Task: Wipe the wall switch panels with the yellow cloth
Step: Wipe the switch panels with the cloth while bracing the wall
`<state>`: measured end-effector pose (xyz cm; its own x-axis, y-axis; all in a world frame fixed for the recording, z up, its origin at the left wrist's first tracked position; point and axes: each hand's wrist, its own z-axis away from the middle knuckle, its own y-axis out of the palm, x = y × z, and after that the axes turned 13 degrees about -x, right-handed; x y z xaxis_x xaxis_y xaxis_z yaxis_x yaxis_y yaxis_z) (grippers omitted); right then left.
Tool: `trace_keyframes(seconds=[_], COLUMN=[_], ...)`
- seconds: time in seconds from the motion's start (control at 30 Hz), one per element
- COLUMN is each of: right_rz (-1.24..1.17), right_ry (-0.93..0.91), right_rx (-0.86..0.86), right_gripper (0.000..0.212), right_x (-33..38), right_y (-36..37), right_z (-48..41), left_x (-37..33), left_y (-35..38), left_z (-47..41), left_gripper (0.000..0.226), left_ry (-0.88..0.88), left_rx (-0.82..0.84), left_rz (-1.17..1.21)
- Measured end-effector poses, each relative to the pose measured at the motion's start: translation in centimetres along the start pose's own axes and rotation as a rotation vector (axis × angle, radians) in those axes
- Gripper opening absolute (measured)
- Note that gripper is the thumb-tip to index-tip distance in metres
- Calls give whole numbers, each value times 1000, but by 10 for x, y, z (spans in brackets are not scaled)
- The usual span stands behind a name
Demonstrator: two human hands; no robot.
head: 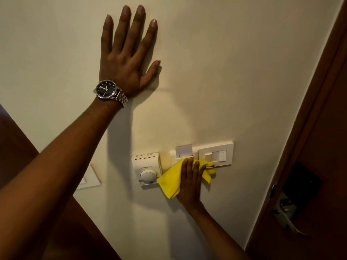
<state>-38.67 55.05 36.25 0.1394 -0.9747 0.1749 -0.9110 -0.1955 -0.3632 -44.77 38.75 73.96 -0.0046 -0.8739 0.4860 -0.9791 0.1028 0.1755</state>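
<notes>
My right hand presses the yellow cloth flat against the cream wall, over the lower part of the middle panel, a key-card holder. The cloth's right tip touches the lower left corner of the white switch panel. Just left of the cloth is a white thermostat with a round dial, its right edge brushed by the cloth. My left hand, with a steel wristwatch, rests flat on the bare wall well above the panels, fingers spread.
Another white switch plate sits lower left, partly behind my left forearm. A dark wooden door with a metal lever handle stands at the right, its frame close to the switch panel. Dark wood shows at the lower left.
</notes>
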Motion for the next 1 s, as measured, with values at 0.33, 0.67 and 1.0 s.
trace_keyframes(seconds=[0.33, 0.67, 1.0], right_rz=[-83, -85, -345], right_ry=[50, 231, 629], right_rx=[-64, -12, 440], right_gripper=[101, 79, 111], right_x=[21, 4, -7], right_y=[6, -4, -8], right_z=[-24, -27, 23], left_x=[0, -2, -5], left_y=[0, 2, -4], left_z=[1, 0, -4], left_gripper=[71, 70, 69], left_ry=[-1, 3, -10], left_rx=[9, -17, 16], left_rz=[0, -22, -13])
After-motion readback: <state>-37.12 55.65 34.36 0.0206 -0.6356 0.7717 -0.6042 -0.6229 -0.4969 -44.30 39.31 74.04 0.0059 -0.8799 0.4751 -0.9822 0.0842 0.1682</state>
